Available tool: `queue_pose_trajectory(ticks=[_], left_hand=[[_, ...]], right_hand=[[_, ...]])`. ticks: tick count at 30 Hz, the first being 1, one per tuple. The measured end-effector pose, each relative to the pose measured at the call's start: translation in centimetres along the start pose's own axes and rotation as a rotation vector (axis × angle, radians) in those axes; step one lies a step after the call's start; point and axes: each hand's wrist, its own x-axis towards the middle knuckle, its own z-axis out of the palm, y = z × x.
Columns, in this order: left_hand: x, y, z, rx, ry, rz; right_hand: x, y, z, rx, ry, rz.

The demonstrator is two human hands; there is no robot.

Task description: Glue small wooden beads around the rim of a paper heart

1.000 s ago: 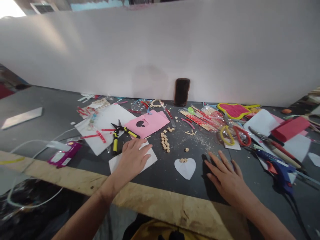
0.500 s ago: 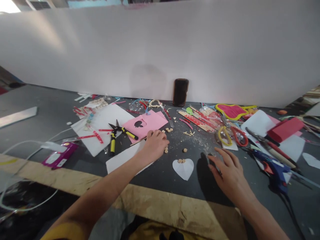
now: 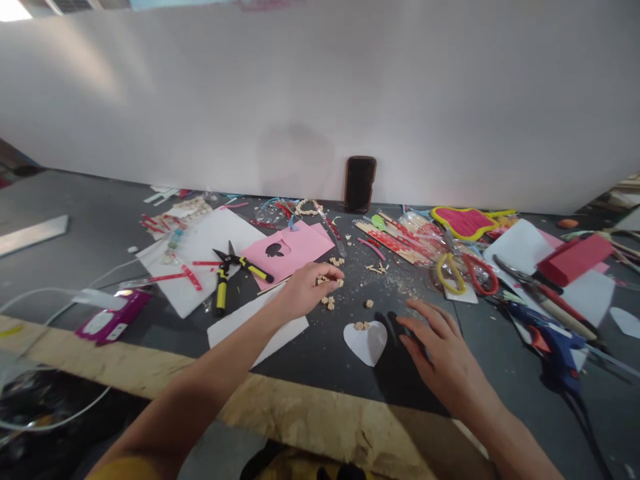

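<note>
A white paper heart (image 3: pixel 367 348) lies on the dark tabletop, with small beige bead-like clusters (image 3: pixel 362 326) along its top edge. My left hand (image 3: pixel 306 288) is closed in a pinch on a small beige cluster (image 3: pixel 341 283) at its fingertips. Similar clusters (image 3: pixel 327 303) lie just below that hand, and a single cluster (image 3: pixel 369 304) sits above the heart. My right hand (image 3: pixel 440 343) hovers right of the heart, its fingers apart and holding nothing.
Black-and-yellow pliers (image 3: pixel 221 290) and pink paper (image 3: pixel 295 247) lie to the left. Scissors (image 3: pixel 480 275), a blue glue gun (image 3: pixel 557 347) and a red block (image 3: pixel 575 260) are on the right. A phone (image 3: pixel 360 183) leans against the white back panel. A purple power strip (image 3: pixel 113 318) sits far left.
My left hand has lifted a small beige cluster in its fingertips and shifted slightly right. My right hand has moved left, toward the paper heart.
</note>
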Motion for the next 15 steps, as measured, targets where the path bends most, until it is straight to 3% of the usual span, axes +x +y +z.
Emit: queue_pose_trajectory(ticks=[7,12,15], left_hand=[[-2.4,0.5,2.0,-0.132,-0.015,-0.027],[-4.1,0.3,2.8,0.233,-0.031,0.217],[-4.3,-0.6,2.6,0.410,-0.009,0.222]], right_hand=[[2.1,-2.3,0.0,0.230,-0.107,0.049],[4.3,-3.5,0.4,0.301,-0.154,0.001],[6.9,-2.5,1.4,0.241,-0.168,0.011]])
